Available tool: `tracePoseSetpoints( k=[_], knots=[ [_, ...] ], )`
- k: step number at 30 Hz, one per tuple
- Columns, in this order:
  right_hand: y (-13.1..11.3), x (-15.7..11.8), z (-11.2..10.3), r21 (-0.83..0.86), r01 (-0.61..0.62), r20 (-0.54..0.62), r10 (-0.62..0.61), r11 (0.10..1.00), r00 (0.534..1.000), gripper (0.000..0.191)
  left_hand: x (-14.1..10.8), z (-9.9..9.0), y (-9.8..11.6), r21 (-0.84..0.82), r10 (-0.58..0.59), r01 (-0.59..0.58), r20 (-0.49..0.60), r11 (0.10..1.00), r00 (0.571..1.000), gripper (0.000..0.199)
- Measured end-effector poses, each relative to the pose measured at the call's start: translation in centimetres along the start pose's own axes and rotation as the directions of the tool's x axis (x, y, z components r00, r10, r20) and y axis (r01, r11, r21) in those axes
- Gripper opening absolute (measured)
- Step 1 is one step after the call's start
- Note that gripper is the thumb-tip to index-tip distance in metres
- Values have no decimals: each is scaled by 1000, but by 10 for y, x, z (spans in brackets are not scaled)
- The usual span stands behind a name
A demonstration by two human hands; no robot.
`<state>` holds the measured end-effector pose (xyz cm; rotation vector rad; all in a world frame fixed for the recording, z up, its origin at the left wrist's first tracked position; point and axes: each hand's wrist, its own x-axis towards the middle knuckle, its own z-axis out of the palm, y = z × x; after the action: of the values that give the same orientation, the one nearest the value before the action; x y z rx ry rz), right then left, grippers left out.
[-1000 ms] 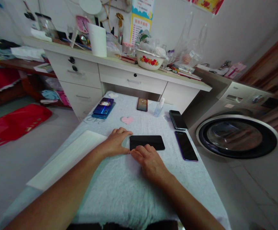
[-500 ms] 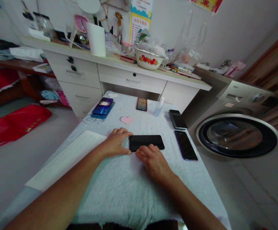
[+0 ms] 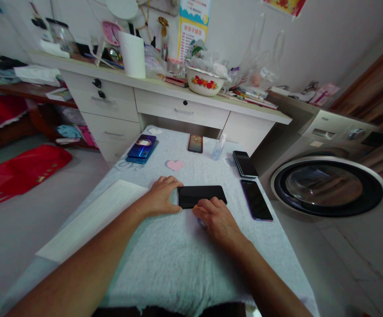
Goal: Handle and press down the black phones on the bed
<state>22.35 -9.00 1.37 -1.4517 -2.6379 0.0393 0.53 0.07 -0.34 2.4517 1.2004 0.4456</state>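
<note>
A black phone (image 3: 199, 195) lies flat, screen up, on the cloth-covered table (image 3: 178, 264). My left hand (image 3: 161, 197) is at its left end, thumb and fingers apart around the two left corners. At the phone's near edge, my right hand (image 3: 215, 216) has its fingers bent and pressed together, closed on something small that I cannot make out. Other phones lie about: a purple-edged phone (image 3: 256, 200) and a dark stacked pair (image 3: 245, 164) to the right, blue ones (image 3: 142, 147) at the far left, and a brownish one (image 3: 195, 143) at the back.
A clear spray bottle (image 3: 218, 148) stands near the table's far edge. A long white sheet (image 3: 92, 220) lies under my left forearm. Behind the table is a white desk (image 3: 183, 108) with a floral bowl (image 3: 205, 82). A washing machine (image 3: 326, 145) stands at the right.
My right hand has slid a little to the right along the phone's near edge. My left hand has stayed at the left end.
</note>
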Motion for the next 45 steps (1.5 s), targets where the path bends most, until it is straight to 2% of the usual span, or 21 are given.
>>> tracePoseSetpoints(
  k=[8,13,22,27,30,34,39,45],
  knots=[
    [18,-12,4,52,-45,-32,47,998,998,25,1,0,2,53,-20,19,16,998,1000,75],
    [20,-13,7,61,-52,-68,57,997,996,26,2,2,2,65,15,-14,-25,998,1000,67],
    [9,0,8,20,31,-109,-29,999,994,18,4,1,6,105,45,-39,-60,994,997,63],
    [4,1,2,130,90,-163,-69,987,984,22,3,-1,10,58,31,-27,-62,998,998,58],
    [6,-3,0,213,70,-249,-15,974,968,28,2,-3,12,31,32,-31,-48,999,998,56],
    [8,-4,3,275,15,-351,86,961,933,24,2,-4,12,15,21,-21,-24,1000,999,57],
    [4,0,8,289,-1,-393,120,957,911,15,2,-4,12,8,15,-15,-14,1000,1000,55],
    [-2,3,8,286,32,-386,85,958,918,16,4,-3,11,-13,2,-2,-30,1000,1000,47]
  ],
)
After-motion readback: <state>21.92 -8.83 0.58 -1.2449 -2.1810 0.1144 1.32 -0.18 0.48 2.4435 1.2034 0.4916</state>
